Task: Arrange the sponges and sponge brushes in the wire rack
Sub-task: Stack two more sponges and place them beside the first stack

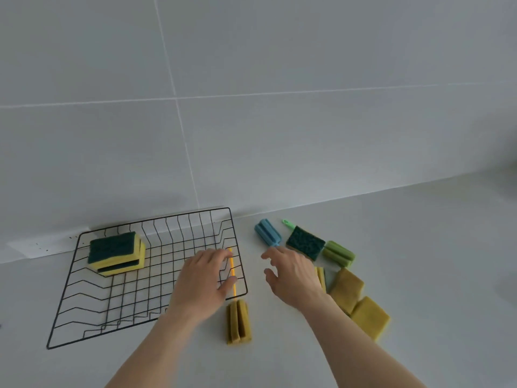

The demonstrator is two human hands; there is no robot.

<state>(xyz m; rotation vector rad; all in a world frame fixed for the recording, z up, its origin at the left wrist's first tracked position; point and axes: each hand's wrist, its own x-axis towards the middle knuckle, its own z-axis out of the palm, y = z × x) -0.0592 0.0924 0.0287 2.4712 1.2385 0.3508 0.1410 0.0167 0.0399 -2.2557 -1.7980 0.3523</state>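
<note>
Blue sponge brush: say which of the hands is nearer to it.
Right. The right hand is just in front of the blue sponge brush; the left hand is further left, over the wire rack.

the light is soft, cool and even, rather dim, with no hard glare anywhere. my hands (293, 275) cast only faint, diffuse shadows on the worktop (405, 247), and the rack (156, 225) throws a pale one on the wall (251, 65) behind it. the wide lens bends the tile lines and the worktop's back edge. the whole picture is slightly soft; my fingers look smeared, and the right edge darkens into a blurred patch.
</note>
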